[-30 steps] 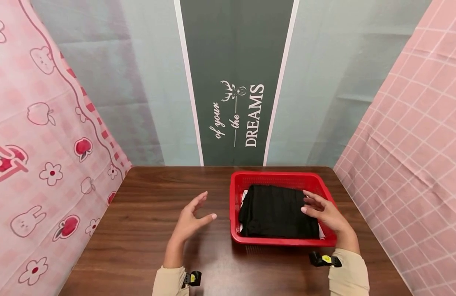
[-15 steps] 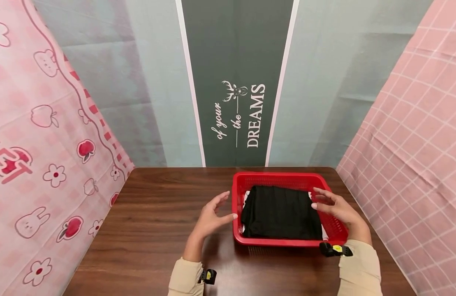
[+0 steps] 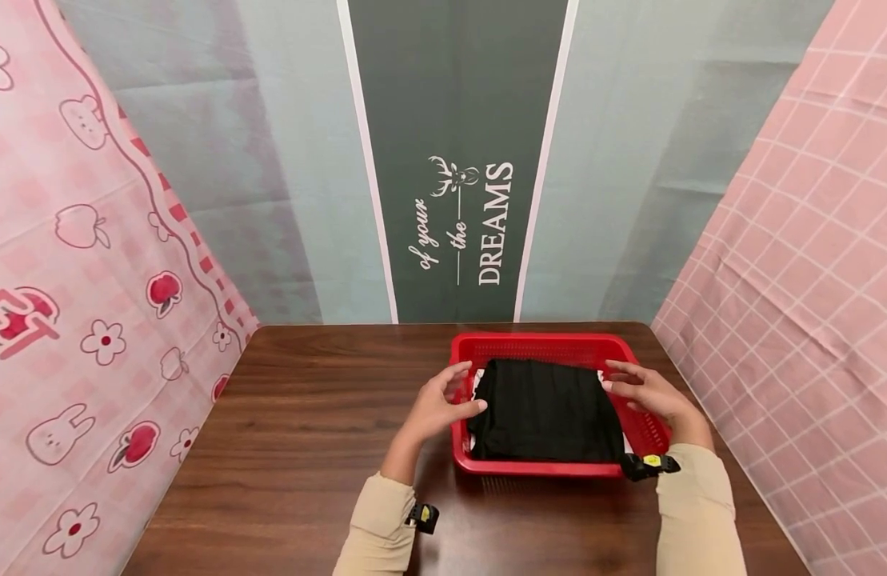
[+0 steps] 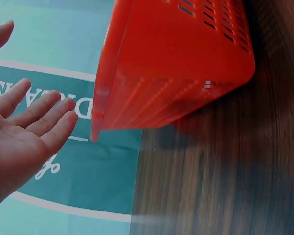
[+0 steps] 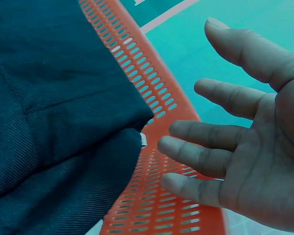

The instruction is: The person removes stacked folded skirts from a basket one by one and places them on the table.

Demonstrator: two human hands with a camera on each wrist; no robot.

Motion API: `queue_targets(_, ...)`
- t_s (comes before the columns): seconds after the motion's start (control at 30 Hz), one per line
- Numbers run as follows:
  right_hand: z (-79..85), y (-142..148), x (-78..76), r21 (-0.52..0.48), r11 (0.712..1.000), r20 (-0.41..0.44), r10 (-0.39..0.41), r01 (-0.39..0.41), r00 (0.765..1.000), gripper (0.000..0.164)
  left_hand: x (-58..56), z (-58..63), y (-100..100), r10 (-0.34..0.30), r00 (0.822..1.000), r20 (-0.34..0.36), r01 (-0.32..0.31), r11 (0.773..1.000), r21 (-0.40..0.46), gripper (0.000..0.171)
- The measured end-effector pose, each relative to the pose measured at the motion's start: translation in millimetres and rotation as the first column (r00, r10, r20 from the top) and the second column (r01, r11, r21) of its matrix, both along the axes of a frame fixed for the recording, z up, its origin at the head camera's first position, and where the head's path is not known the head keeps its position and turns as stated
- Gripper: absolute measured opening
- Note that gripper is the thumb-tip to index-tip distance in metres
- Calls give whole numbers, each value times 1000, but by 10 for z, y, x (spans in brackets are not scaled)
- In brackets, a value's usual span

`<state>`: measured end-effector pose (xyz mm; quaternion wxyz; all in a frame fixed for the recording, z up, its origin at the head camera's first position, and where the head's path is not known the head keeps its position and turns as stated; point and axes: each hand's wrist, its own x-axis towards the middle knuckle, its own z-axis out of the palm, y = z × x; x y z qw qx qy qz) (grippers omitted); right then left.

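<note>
A folded black cloth garment (image 3: 551, 412) lies in a red plastic basket (image 3: 544, 468) with slotted walls. White patterned fabric peeks out from beneath it at both sides. My left hand (image 3: 436, 404) is over the basket's left rim, fingers spread and holding nothing. In the left wrist view, my left hand (image 4: 29, 132) shows a gap from the red basket wall (image 4: 176, 49). Over the basket's right side, my right hand (image 3: 652, 396) has its thumb and fingers apart beside the garment's right edge. The right wrist view shows that hand (image 5: 259, 142) separate from the black fabric (image 5: 63, 98).
The basket stands at the right rear of a brown wooden table (image 3: 328, 416). A green and grey curtain (image 3: 457, 96) with white lettering hangs behind. Pink patterned cloths hang at the left (image 3: 133, 320) and right (image 3: 796, 264).
My left hand has moved right, from above the table to over the basket's left rim. My right hand has shifted slightly right, off the garment to beside its right edge.
</note>
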<state>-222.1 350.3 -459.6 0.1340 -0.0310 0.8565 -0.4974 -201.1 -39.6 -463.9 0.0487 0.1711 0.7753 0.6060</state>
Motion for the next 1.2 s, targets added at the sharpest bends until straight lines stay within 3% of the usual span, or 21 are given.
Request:
queue_targets(0.17, -54, -9, -89, -27, 999, 31, 17, -16, 999, 72, -90, 12, 142, -30, 999, -11, 30, 999, -24, 62)
queue_targets(0.33, -101, -28, -136, -36, 999, 42, 43, -41, 998, 70, -177, -48, 265, -38, 999, -19, 37, 996, -80, 62)
queue_targets(0.47, -171, -35, -172, -45, 997, 62, 65, -62, 996, 69, -215, -85, 346, -46, 999, 2, 46, 996, -78, 62)
queue_targets(0.6, -239, -37, -178, -41, 998, 98, 59, -55, 993, 69, -236, -97, 413, -47, 997, 63, 52, 995, -88, 63)
queue_targets(0.83, -311, -42, -157, -130, 991, 190, 53, -28, 980, 69, -317, -140, 502, -69, 986, 150, 102, 968, -228, 71)
queue_targets(0.97, -324, -38, -161, -196, 981, 225, 55, -10, 973, 67, -359, -151, 531, -58, 976, 210, 108, 966, -235, 73)
queue_targets(1.2, -356, -43, -175, -195, 981, 236, 32, 15, 971, 64, -390, -166, 567, -34, 963, 268, 102, 964, -244, 71)
